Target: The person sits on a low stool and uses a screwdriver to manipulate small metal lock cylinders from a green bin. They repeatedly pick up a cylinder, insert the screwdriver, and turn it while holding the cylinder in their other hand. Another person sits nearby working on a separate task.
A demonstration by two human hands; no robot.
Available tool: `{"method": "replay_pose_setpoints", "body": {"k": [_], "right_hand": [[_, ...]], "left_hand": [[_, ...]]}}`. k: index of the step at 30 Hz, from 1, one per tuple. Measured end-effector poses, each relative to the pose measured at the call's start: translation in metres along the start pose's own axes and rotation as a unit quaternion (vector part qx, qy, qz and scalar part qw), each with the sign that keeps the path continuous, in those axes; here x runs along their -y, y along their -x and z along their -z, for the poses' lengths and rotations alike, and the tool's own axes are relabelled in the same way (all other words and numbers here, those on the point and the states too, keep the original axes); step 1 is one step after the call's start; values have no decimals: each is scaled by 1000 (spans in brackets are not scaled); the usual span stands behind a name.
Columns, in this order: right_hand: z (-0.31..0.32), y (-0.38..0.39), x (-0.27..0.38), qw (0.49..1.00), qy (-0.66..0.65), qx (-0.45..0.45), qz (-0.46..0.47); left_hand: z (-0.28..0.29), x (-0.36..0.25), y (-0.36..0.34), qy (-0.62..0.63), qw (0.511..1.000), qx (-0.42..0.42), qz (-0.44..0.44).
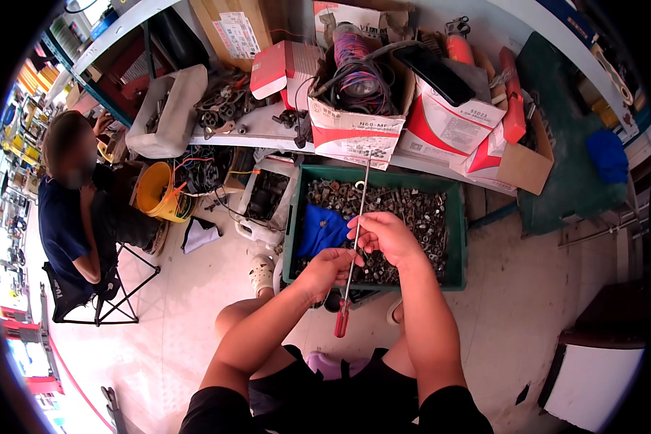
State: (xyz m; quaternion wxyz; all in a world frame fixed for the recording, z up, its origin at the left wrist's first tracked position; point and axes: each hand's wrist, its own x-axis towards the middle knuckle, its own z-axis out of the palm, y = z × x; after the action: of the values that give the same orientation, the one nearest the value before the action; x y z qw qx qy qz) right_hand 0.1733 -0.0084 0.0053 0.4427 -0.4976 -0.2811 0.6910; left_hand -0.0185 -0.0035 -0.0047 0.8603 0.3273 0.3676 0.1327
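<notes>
A long screwdriver [342,320] with a red handle and a thin metal shaft is held lengthwise, its handle toward me and its tip pointing away. My left hand [328,270] pinches the shaft at about its middle. Farther up, the fingers of my right hand [385,237] are closed around the shaft; whether a small part is also between them, I cannot make out. Both hands are above a green crate [456,239] filled with small metal parts [412,210], mostly nuts and bolts. A blue cloth [321,230] lies on the parts, left of my hands.
Behind the crate, a shelf holds a carton of coiled wires [358,123], a black phone [434,72] on another carton, and a grey bin [168,108]. A yellow bucket [157,192] stands left. Farther left, another person [76,217] sits on a folding stool [98,304].
</notes>
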Motion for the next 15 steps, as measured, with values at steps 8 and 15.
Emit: {"method": "replay_pose_setpoints", "body": {"k": [8, 15], "right_hand": [[-7, -1, -5, 997, -4, -70, -18], [-11, -3, -13, 993, -31, -112, 7]], "left_hand": [[-7, 15, -4, -18, 995, -86, -40], [-6, 17, -7, 44, 997, -40, -46]]}}
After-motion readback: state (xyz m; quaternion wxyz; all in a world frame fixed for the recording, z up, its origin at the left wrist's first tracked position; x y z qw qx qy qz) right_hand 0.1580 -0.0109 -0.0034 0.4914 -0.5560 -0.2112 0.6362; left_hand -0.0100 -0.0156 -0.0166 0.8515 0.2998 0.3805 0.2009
